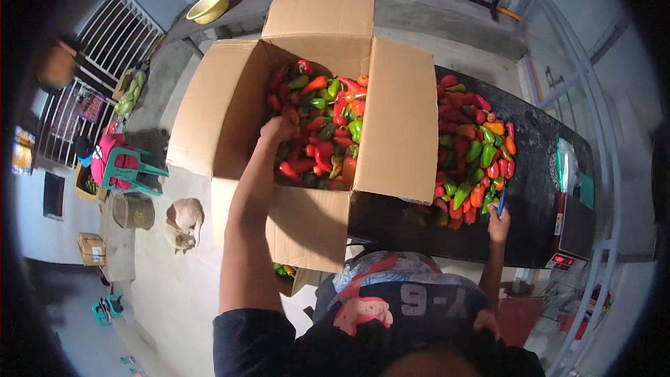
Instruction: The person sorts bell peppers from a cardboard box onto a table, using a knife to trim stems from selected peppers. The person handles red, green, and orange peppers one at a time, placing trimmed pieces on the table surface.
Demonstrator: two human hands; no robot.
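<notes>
A large open cardboard box [398,120] holds many red, green and orange peppers [324,152]. My left hand [279,128] reaches inside, at the left part of the pile, over a dark red pepper; whether the fingers grip it is unclear. To the right of the box, a loose heap of peppers [473,152] lies on a black table [534,167]. My right hand [498,222] is at the near right edge of that heap, closed around a thin blue tool [501,203], whose kind I cannot tell. A green pepper lies right beside its fingers.
A digital scale [568,259] with a lit red display stands at the table's right end, plastic bags behind it. On the floor at left are a curled-up animal [184,222], a green plastic chair [123,167] and a basket [133,211]. A yellow basin [208,6] sits on a far table.
</notes>
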